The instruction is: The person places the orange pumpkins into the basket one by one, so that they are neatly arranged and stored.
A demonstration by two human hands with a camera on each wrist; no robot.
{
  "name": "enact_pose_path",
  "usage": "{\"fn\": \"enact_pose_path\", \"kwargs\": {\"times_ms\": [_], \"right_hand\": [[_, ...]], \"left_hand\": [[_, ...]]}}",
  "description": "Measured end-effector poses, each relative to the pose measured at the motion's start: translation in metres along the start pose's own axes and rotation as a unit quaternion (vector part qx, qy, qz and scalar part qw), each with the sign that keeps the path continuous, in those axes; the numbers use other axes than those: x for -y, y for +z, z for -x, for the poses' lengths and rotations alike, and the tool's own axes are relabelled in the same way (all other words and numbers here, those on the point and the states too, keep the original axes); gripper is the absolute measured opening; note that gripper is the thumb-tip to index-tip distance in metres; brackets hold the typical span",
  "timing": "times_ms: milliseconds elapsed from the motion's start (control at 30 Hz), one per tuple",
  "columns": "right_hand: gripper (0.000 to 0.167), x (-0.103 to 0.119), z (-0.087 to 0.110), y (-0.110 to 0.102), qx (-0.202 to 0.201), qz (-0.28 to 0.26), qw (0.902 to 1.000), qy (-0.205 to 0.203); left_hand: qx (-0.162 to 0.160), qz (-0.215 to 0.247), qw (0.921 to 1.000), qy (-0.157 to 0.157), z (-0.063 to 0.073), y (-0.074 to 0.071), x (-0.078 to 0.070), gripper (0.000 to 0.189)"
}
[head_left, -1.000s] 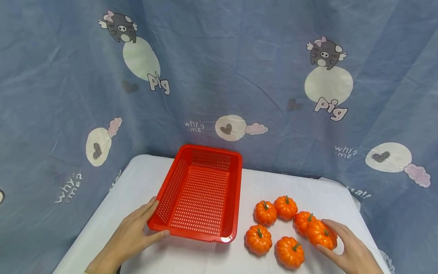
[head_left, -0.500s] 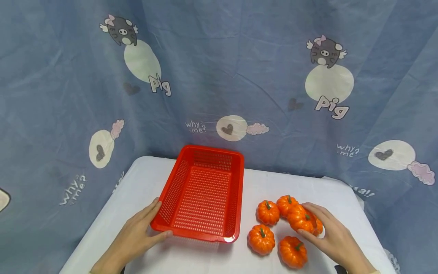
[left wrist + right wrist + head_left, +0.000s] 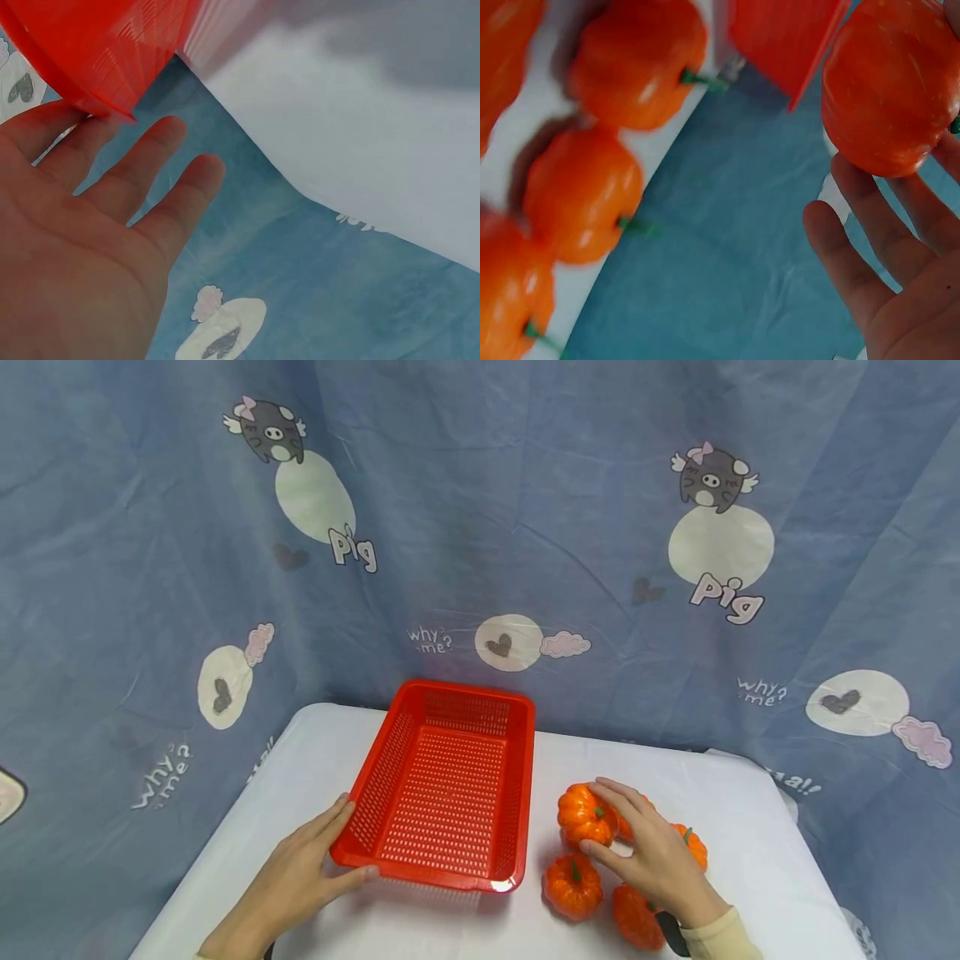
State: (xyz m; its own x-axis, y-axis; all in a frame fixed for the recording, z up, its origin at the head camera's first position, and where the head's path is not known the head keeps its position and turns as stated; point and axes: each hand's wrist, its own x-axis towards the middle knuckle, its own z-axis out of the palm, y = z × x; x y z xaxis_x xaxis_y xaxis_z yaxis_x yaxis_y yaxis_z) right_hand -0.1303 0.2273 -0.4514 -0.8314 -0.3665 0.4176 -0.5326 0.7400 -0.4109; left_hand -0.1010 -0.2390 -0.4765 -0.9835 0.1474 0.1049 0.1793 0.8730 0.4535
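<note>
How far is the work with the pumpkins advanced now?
Done: no loading visible; the basket is empty, the left hand touching its rim. In hand: one pumpkin, in the grip of the right hand. Remaining: probably loading it and the other pumpkins on the table.

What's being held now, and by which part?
The right hand holds an orange pumpkin by its sides, thumb on the near side, fingers on the far side. The left hand touches the red basket at its near left corner.
</note>
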Motion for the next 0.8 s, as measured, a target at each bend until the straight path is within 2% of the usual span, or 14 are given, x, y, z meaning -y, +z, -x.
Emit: {"fn": "enact_pose_path", "kwargs": {"times_ms": [233,600,800], "right_hand": [[0.072,0.019,-0.019,0.016,0.018,-0.025,0.9995,0.006],[0.075,0.043,-0.046,0.040,0.025,-0.046,0.9984,-0.020],[0.073,0.060,-0.065,0.050,0.043,-0.064,0.9968,-0.023]], "left_hand": [[0.000,-0.002,1.0000,0.003,-0.001,0.000,-0.001,0.114],[0.006,-0.004,1.0000,0.001,-0.003,-0.001,-0.002,0.115],[0.004,-0.004,1.0000,0.006,-0.001,-0.001,-0.002,0.115]]}}
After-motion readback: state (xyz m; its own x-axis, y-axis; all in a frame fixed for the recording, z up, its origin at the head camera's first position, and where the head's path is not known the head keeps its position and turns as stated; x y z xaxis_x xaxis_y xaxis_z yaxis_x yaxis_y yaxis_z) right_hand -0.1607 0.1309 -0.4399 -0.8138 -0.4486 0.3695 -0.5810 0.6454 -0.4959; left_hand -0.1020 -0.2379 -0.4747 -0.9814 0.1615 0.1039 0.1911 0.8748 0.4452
